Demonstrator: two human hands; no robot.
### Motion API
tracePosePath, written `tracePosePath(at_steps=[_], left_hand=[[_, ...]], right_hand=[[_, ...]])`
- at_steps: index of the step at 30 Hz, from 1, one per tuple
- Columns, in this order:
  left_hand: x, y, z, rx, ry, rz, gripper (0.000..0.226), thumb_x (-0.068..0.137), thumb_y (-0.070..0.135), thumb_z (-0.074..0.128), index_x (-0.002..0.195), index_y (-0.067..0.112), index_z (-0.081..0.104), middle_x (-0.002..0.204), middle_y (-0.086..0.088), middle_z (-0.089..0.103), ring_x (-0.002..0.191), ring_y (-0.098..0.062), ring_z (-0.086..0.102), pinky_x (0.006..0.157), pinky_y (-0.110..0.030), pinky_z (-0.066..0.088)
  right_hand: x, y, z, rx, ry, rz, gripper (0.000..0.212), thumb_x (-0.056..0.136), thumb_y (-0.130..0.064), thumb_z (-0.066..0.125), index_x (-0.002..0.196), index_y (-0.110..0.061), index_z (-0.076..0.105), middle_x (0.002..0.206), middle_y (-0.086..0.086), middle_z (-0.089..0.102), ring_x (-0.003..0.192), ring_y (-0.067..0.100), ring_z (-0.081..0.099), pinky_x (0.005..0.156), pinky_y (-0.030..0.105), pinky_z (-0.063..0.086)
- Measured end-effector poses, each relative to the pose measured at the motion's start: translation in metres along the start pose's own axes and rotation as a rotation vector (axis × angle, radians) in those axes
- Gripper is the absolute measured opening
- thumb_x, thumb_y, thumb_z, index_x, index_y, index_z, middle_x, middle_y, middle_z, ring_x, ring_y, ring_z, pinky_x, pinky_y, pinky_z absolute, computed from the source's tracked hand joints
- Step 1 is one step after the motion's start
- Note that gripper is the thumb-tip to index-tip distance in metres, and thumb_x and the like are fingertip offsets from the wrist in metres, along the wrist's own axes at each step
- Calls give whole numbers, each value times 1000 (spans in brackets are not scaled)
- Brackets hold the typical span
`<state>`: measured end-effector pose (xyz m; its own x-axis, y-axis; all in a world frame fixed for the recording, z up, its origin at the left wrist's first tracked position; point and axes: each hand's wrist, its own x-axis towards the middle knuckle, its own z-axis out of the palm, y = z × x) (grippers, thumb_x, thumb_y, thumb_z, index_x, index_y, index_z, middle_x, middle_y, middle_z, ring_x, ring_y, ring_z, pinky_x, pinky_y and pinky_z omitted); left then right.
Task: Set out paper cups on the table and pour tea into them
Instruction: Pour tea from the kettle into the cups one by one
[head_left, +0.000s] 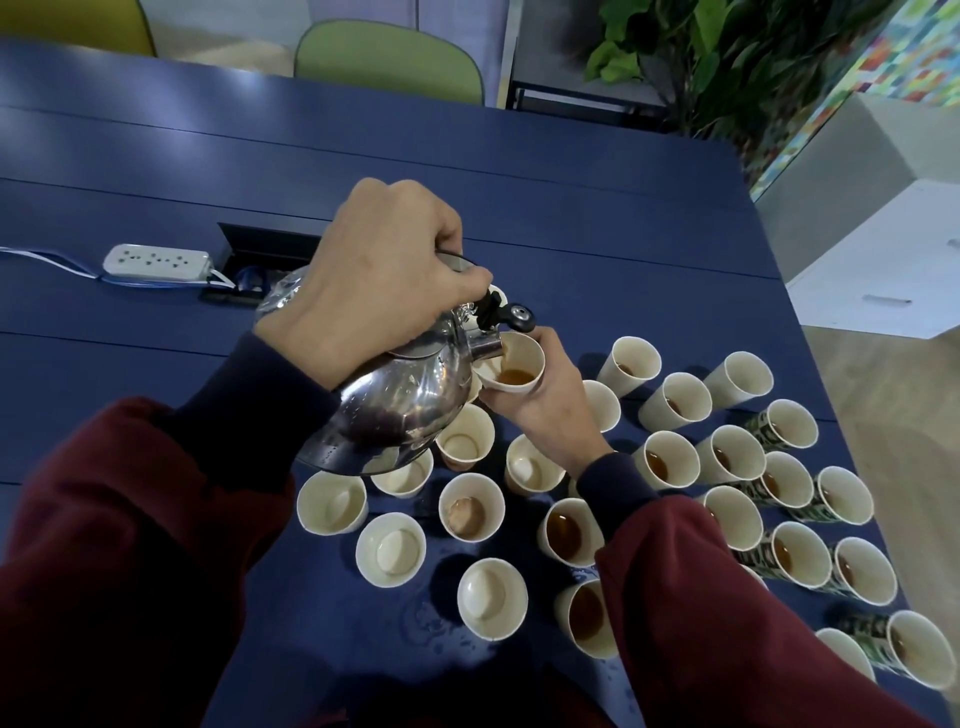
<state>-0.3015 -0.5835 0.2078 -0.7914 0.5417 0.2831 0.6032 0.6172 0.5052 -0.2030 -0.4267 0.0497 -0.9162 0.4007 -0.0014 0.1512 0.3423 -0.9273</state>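
My left hand (382, 280) grips the handle of a shiny steel kettle (410, 410), which is tilted with its spout in a paper cup (511, 369). That cup is lifted off the table and held in my right hand (545, 400); brown tea sits in its bottom. Several more paper cups stand on the blue table (571, 208). The cups at the right, such as one (667, 462), hold tea. The cups at the lower left, such as one (389, 551), look empty.
A white power strip (156, 260) with a cable lies at the left beside a dark cable hatch (260, 241). Green chairs (389, 57) stand behind the table. A plant (727, 57) and a white cabinet (883, 249) stand at the right. Drops of liquid lie among the near cups.
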Motion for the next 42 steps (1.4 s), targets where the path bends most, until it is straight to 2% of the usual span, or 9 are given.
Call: tracePosePath(at_steps=[9,16,22,24,27,29,32,37,42], left_hand=[[5,6,6,19,-5,18,27,77,35,73,59,17,62,51,7,48,55,-10,38,63,-34,43],[10,9,8,13,1,21,29,80,33,73,61,12,65,47,7,45,50,-9,41,53,-21,29],[21,3,13,-67,63,-35,31,80,37,74,65,11,67,55,2,59,57,-11,52,64,-30,45],[27,1,15,-113,103,-56,32,81,38,74,66,10,68,56,2,59,54,-11,50,61,-25,44],[37,-4,18,-176,110,-96,34,81,38,76,66,8,68,55,2,60,49,-7,47,55,-12,35],[43,-7,20,-207,96,-117,33,81,38,76,65,10,67,54,2,59,46,-6,46,53,-10,33],[54,-12,26,-219,71,-129,32,81,37,76,66,10,67,56,1,62,49,-6,48,55,-15,38],[67,-20,38,-204,61,-162,32,82,35,77,69,8,69,59,-3,65,52,-10,53,61,-25,46],[75,-29,42,-184,63,-172,34,82,37,77,72,6,70,61,-4,66,56,-18,58,63,-27,47]], right_hand=[[4,4,-4,14,18,9,60,73,-18,89,119,-27,52,101,-10,72,94,6,68,82,25,56],[8,10,-5,33,25,5,59,73,-14,88,119,-24,52,101,-10,71,94,7,68,84,24,55],[18,15,-14,187,123,40,53,75,-21,89,114,-23,54,105,3,71,96,25,69,78,37,60],[29,17,-21,208,180,73,54,73,-28,91,112,-22,55,107,5,71,98,26,69,83,45,59],[50,22,-35,90,259,77,56,69,-33,91,111,-23,55,104,-2,69,96,20,68,85,47,58],[64,26,-45,-42,286,49,55,70,-32,89,112,-19,55,105,-4,67,96,17,66,86,43,56],[85,37,-56,-212,250,36,52,73,-28,88,112,-16,56,107,-1,67,97,19,64,85,36,54],[119,63,-61,-488,130,89,50,75,-34,83,112,-14,56,105,6,70,97,30,64,85,43,52],[133,79,-54,-582,64,118,43,82,-30,77,111,-11,53,102,7,66,94,33,60,76,35,42]])
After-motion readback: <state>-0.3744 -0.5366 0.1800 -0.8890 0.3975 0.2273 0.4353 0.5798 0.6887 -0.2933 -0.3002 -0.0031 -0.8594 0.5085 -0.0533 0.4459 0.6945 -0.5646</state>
